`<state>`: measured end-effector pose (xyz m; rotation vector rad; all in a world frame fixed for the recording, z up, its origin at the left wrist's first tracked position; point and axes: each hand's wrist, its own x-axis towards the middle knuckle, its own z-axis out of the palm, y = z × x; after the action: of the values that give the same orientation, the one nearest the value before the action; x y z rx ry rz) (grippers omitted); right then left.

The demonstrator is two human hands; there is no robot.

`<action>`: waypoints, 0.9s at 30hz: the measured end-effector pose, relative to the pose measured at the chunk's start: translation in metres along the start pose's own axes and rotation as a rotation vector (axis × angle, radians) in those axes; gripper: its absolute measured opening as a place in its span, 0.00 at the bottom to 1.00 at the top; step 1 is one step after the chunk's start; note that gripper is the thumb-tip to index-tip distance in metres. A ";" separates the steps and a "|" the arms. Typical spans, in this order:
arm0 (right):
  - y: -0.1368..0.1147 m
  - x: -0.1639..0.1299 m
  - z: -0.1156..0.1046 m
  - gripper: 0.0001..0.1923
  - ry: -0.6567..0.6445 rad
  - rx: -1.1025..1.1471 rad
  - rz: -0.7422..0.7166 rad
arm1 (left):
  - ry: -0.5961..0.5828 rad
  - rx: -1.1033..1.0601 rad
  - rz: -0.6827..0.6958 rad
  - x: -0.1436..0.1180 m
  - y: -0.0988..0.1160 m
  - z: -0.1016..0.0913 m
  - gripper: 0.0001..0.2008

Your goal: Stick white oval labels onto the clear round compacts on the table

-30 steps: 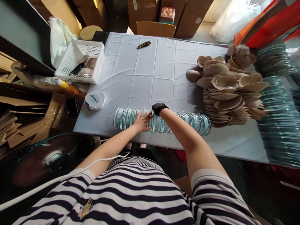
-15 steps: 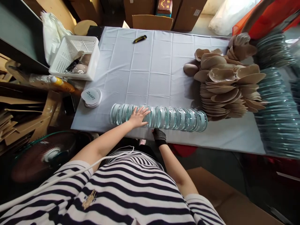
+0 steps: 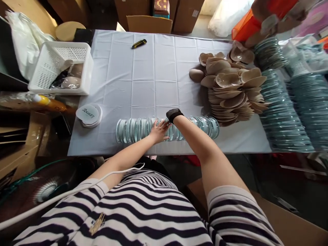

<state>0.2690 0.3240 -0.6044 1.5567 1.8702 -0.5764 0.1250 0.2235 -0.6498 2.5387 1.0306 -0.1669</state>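
A row of clear round lids (image 3: 133, 130) lies on its side along the near edge of the white tablecloth (image 3: 143, 78). My left hand (image 3: 159, 131) rests flat on the middle of that row, fingers spread. My right hand (image 3: 173, 114), in a black glove, reaches over the row just right of my left hand; its fingers are hidden behind the wrist. To the right sits a heap of beige pads (image 3: 230, 92).
Stacks of clear lids (image 3: 282, 116) fill the table's right end. A white basket (image 3: 61, 68) stands at the left, with round "Beauty" labelled lids (image 3: 89, 114) near it. A yellow-black utility knife (image 3: 139, 43) lies at the far edge. Cardboard boxes (image 3: 150, 24) stand behind the table.
My right hand, down below the table edge half a second ago, has come back up over the row of lids. My left hand stayed on the row. The view shifted right.
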 end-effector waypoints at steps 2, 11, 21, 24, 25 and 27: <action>0.001 -0.022 0.016 0.15 0.076 0.004 -0.040 | 0.015 -0.012 -0.004 -0.001 -0.001 0.002 0.40; -0.027 -0.116 0.174 0.23 0.050 0.331 0.137 | 0.042 -0.046 0.010 -0.002 -0.001 0.005 0.40; 0.064 -0.085 0.106 0.20 0.362 0.361 0.185 | 0.135 -0.140 -0.077 0.021 0.047 -0.009 0.32; 0.087 -0.042 0.057 0.16 0.092 0.217 0.074 | 0.118 -0.124 -0.148 0.038 0.062 0.004 0.32; 0.086 -0.028 0.045 0.14 0.027 0.183 0.031 | 0.125 -0.118 -0.161 0.041 0.064 0.008 0.32; 0.077 -0.010 0.027 0.12 0.004 0.155 -0.035 | 0.149 -0.106 -0.163 0.042 0.062 0.015 0.31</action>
<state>0.3506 0.3142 -0.6120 1.6263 1.8972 -0.7504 0.1991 0.2041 -0.6543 2.4007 1.2687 0.0320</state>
